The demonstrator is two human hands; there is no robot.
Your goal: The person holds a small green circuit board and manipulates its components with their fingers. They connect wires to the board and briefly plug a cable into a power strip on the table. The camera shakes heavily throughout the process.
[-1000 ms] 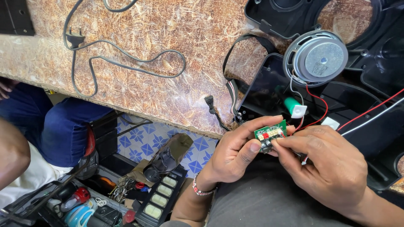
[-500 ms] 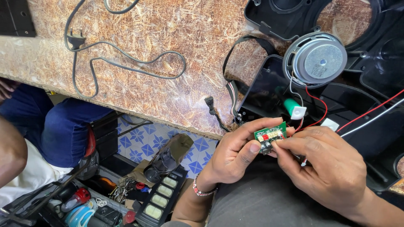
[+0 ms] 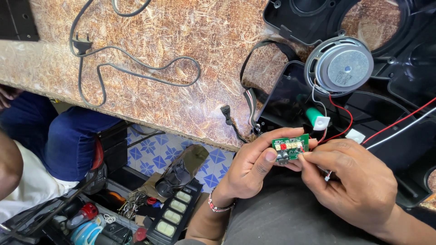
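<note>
A small green circuit board (image 3: 290,146) with red and white parts is pinched between the thumb and fingers of my left hand (image 3: 254,165), just off the bench's front edge. My right hand (image 3: 354,181) meets it from the right, its fingertips closed on the board's right edge where thin wires come off. Red wires (image 3: 340,122) run from there up to a round grey speaker (image 3: 340,66) lying magnet-up on a black plastic speaker housing (image 3: 399,113). A green cylinder with a white cap (image 3: 316,119) lies just above the board.
A black power cord with plug (image 3: 81,45) loops over the rough brown bench top (image 3: 159,27). A black strap (image 3: 249,97) hangs over the edge. Below left, an open toolbox (image 3: 113,218) holds keys and small tools. Another person in blue trousers (image 3: 68,136) sits at left.
Both hands have stayed on the circuit board. The board has tilted slightly and my right fingertips have shifted a little along its right edge.
</note>
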